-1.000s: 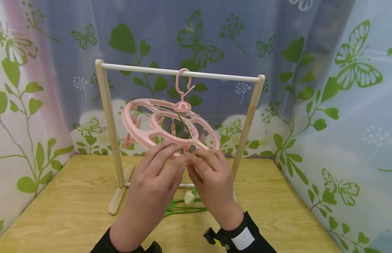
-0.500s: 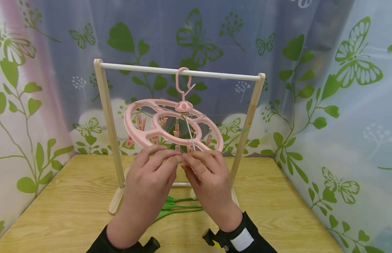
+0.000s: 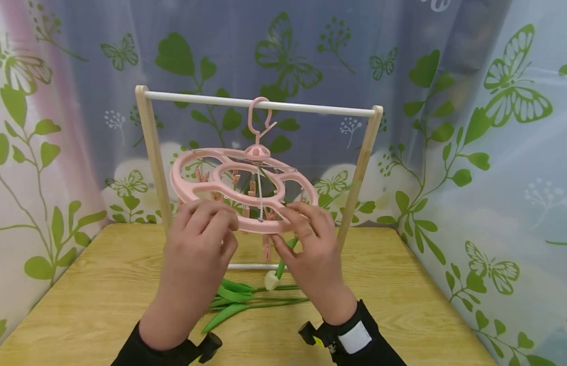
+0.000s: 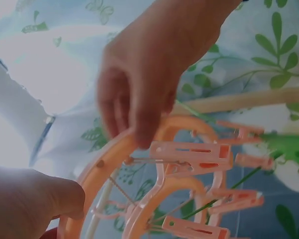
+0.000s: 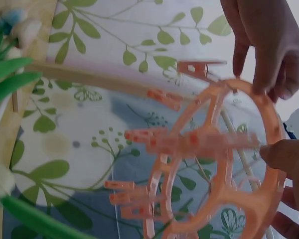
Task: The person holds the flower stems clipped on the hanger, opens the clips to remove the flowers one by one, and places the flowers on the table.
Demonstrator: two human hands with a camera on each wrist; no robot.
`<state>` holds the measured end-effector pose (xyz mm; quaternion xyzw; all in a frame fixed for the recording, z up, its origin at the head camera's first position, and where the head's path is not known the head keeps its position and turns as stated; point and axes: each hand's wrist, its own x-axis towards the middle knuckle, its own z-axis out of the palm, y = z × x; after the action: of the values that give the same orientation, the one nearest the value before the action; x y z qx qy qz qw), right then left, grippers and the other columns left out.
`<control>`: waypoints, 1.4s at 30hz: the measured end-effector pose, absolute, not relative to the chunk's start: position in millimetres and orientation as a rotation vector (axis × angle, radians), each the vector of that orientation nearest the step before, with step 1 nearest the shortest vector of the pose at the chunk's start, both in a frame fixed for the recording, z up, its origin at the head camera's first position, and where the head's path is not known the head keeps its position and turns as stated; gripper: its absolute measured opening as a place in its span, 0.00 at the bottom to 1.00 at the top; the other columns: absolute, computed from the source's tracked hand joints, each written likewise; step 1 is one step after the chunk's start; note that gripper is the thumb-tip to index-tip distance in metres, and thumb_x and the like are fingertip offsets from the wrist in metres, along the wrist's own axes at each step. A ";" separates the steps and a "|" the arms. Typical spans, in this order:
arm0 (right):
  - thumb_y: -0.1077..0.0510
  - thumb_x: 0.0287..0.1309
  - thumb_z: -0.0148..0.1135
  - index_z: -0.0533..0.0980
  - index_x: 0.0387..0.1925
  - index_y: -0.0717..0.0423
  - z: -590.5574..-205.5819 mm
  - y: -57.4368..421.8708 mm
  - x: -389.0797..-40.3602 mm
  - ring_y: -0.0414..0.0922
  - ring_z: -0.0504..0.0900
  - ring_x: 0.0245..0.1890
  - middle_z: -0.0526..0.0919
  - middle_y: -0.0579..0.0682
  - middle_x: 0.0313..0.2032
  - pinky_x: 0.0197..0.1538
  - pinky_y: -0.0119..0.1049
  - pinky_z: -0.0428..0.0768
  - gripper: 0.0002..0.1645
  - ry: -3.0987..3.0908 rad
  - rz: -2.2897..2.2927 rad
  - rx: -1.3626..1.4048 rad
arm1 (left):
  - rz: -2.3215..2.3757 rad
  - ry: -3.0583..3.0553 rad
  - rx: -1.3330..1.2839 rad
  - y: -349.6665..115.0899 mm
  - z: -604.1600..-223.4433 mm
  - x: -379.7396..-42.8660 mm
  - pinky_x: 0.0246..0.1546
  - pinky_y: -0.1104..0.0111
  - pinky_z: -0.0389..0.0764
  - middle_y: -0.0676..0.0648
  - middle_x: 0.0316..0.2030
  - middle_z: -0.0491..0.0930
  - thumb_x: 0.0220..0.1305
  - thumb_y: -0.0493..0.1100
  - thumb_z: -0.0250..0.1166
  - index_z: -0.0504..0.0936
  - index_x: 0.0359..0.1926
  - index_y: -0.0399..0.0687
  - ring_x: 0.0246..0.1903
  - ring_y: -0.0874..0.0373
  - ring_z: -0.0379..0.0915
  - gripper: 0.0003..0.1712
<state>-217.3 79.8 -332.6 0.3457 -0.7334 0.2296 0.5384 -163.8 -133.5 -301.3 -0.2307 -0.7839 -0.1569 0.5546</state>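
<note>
Both hands are on the pink clip hanger [image 3: 249, 198], and from the head view we see it hooked over the white rod [image 3: 320, 108] of the wooden stand [image 3: 154, 152], its ring tilted. There the left hand [image 3: 198, 246] covers its own hold at the near edge, but over to the right wrist view and we catch it: fingertips on either side of the rim, pinching. The right hand [image 3: 315, 259] grips the same rim, and that view gives us its thumb on one face and fingers behind the other. The left wrist view hands us the clips [image 4: 214, 153] beneath the ring, long pink pegs that the head view half hides.

Below, a white tulip [image 3: 271, 280] hangs head down just beside the right hand; what holds its stem, we cannot tell. On the table [image 3: 96, 274] we have long green leaves [image 3: 235, 295] and stems from above, while the right wrist view alone offers us a blue flower head [image 5: 11, 17] by a pale one [image 5: 29, 32], both blurred.
</note>
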 end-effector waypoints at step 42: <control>0.55 0.72 0.73 0.83 0.53 0.61 -333.2 71.4 -206.4 0.52 0.85 0.47 0.86 0.56 0.48 0.50 0.43 0.86 0.16 -1.698 0.552 0.913 | -0.271 -1.895 -0.655 -134.7 -303.6 -171.3 0.52 0.53 0.84 0.45 0.41 0.93 0.60 0.25 0.74 0.88 0.33 0.46 0.46 0.43 0.84 0.11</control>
<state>-206.4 71.4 -333.2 0.3837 -0.7137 0.2322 0.5381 -171.3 -134.7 -303.6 -0.2744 -0.7940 -0.1135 0.5305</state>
